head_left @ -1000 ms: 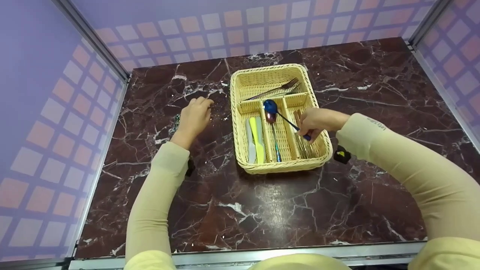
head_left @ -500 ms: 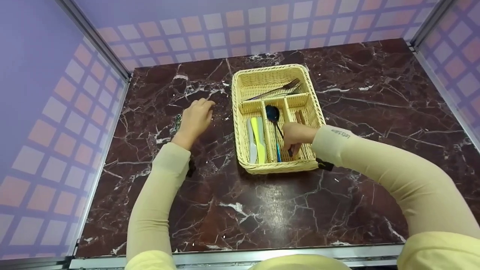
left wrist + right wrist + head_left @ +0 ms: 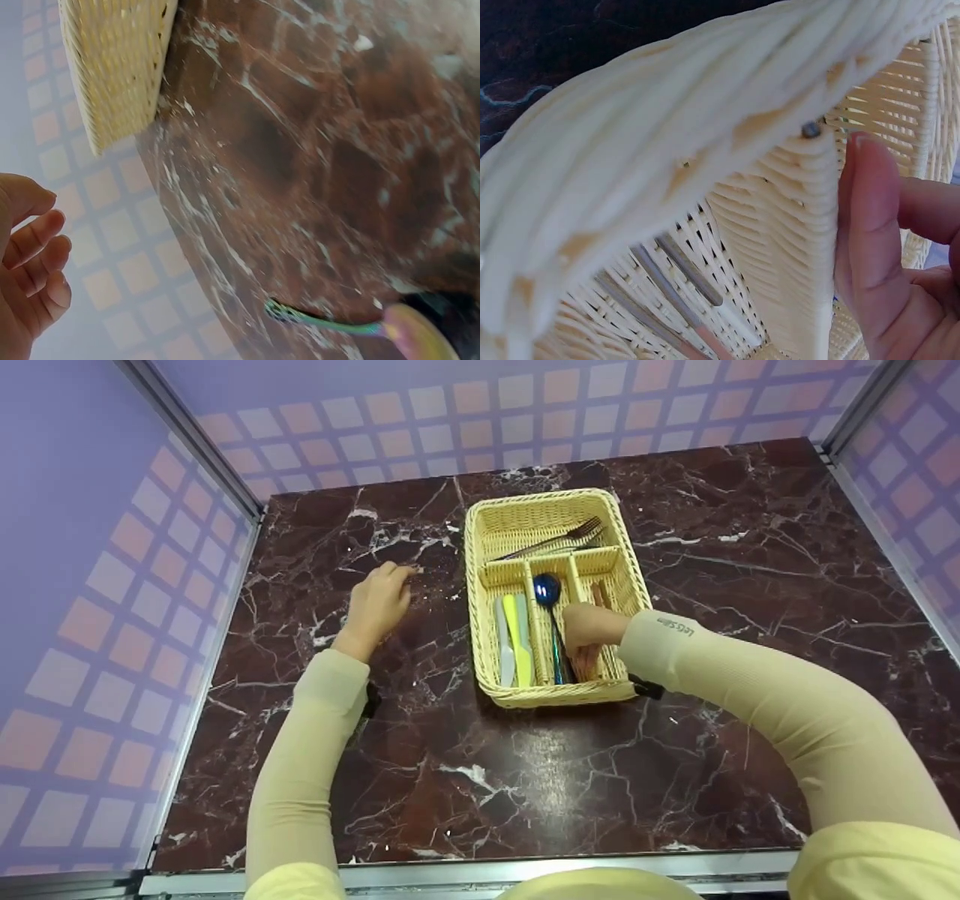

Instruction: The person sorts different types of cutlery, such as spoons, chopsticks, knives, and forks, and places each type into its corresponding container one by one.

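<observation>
My right hand (image 3: 589,630) reaches into the middle compartment of the wicker cutlery basket (image 3: 487,694). A blue spoon (image 3: 547,589) lies there, its handle beside my fingers, over another spoon with an iridescent handle (image 3: 556,656). In the right wrist view, straight fingers (image 3: 875,217) stand beside the woven divider (image 3: 787,247), with nothing seen between them. My left hand (image 3: 379,601) hovers left of the basket, fingers loosely bent and holding nothing. An iridescent utensil (image 3: 337,324) appears below it in the left wrist view, its wider end cut off by the frame.
Left in the basket lie a yellow-green knife (image 3: 517,637) and a grey knife (image 3: 504,649). A dark fork (image 3: 555,538) lies in the back compartment. Several brown-and-silver handles (image 3: 664,281) fill the right compartment. Patterned panels (image 3: 517,427) enclose the marble table (image 3: 480,780).
My right hand has carried the blue spoon leftward and down into the middle compartment, then let it go. My left hand has drifted slightly left and down.
</observation>
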Demonstrator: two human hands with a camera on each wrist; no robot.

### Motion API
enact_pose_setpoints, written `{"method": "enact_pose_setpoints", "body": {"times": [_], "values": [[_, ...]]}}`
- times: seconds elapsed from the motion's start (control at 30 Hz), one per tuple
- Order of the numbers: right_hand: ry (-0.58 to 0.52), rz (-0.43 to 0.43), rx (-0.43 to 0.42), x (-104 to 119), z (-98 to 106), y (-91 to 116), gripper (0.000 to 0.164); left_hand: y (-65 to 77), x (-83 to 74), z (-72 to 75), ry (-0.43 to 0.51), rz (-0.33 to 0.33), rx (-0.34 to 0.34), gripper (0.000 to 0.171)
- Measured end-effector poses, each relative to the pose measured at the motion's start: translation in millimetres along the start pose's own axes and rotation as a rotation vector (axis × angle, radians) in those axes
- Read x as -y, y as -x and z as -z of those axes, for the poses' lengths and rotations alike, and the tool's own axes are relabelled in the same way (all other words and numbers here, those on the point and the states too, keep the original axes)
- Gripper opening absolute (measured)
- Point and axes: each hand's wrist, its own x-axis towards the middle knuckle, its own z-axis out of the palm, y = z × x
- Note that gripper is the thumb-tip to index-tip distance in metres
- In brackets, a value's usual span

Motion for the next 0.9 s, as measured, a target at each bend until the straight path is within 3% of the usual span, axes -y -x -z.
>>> {"method": "enact_pose_setpoints", "body": {"times": [0.13,0.27,0.37,0.5,0.67,0.9], "values": [[-0.153,0.029,-0.013,-3.1,10.6,9.9,0.009,7.1,19.6,4.1,0.015,0.130,0.006,0.026],[-0.254,0.050,-0.047,-10.0,28.7,21.5,0.036,20.1,42.6,7.9,0.033,0.321,0.041,0.026],[-0.266,0.054,-0.084,-17.5,43.2,29.0,0.043,34.4,58.7,7.0,0.026,0.463,0.112,0.025],[-0.254,0.046,-0.122,-27.8,58.0,38.3,0.039,51.5,73.1,2.2,0.018,0.603,0.270,0.016],[-0.277,0.031,-0.146,-36.4,65.7,45.8,0.038,63.5,79.7,-4.2,0.063,0.706,0.422,0.024],[-0.298,0.036,-0.157,-43.2,65.4,47.0,0.037,65.5,79.0,-10.6,0.127,0.761,0.395,0.032]]}}
